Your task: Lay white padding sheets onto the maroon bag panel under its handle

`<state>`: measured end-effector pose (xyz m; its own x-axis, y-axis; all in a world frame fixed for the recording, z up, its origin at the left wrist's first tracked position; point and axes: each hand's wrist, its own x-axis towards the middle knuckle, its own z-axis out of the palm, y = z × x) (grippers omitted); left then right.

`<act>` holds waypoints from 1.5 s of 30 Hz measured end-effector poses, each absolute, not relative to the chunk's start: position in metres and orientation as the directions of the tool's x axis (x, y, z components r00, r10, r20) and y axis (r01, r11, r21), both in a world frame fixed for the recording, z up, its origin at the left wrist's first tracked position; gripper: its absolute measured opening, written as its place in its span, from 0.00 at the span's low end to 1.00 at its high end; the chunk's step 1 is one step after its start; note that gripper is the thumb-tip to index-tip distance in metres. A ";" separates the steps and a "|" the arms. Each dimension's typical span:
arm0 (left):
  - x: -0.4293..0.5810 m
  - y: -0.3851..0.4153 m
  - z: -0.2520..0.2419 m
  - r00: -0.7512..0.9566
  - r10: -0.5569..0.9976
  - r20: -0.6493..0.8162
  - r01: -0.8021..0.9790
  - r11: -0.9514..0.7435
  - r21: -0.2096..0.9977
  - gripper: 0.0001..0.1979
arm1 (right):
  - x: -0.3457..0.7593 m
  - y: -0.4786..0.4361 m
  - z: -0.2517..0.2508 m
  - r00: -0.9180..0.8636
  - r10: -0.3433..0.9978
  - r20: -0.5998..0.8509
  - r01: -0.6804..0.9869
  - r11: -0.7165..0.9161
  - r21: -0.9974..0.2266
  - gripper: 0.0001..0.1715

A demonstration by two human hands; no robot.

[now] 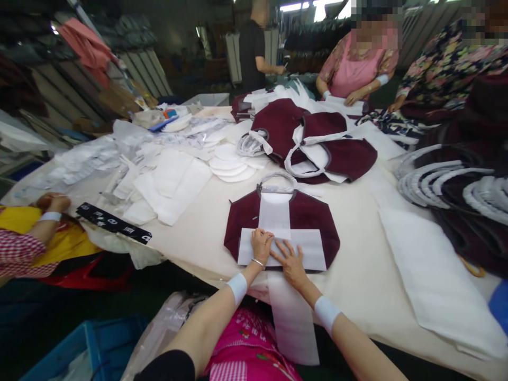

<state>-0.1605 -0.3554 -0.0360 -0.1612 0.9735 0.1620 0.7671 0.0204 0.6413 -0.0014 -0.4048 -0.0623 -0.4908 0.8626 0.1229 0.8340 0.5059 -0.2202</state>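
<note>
A maroon handbag (238, 219) with dark trim lies flat on the table before me, its loop handle (278, 177) wrapped in white and pointing away. One white foam strip (274, 211) runs down from the handle over its middle. Across the lower part lies a white foam sheet (313, 248). My left hand (261, 246) rests on that sheet with fingers curled together; what they pinch, if anything, is hidden. Beside it, my right hand (292, 263) presses on the sheet with fingers spread. Another white strip (293, 323) hangs over the table edge below my hands.
More maroon bags (343, 153) lie ahead. Loose white sheets (174, 182) cover the left, near a black printed strip (113, 222). At right are a long white sheet (432, 275) and stacked bags with wrapped handles (432, 177). Co-workers (363, 69) stand around the table.
</note>
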 end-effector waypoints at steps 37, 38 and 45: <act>-0.177 -0.368 -0.055 0.064 0.991 0.115 0.811 -0.119 0.573 0.31 | -0.008 -0.326 -0.063 -0.341 0.861 0.378 0.705 0.500 -0.502 0.20; -0.177 -0.369 -0.056 0.064 0.990 0.123 0.814 -0.123 0.568 0.33 | -0.007 -0.326 -0.061 -0.343 0.858 0.383 0.705 0.504 -0.499 0.20; -0.176 -0.368 -0.060 0.147 0.975 0.169 0.854 -0.212 0.476 0.36 | 0.003 -0.331 -0.061 -0.349 0.848 0.398 0.715 0.516 -0.473 0.19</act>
<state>-0.1760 -0.3680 -0.0598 0.1472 0.9745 0.1691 0.8535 -0.2116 0.4761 0.0034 -0.3306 -0.0614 -0.3492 0.8483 0.3979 0.7145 0.5158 -0.4726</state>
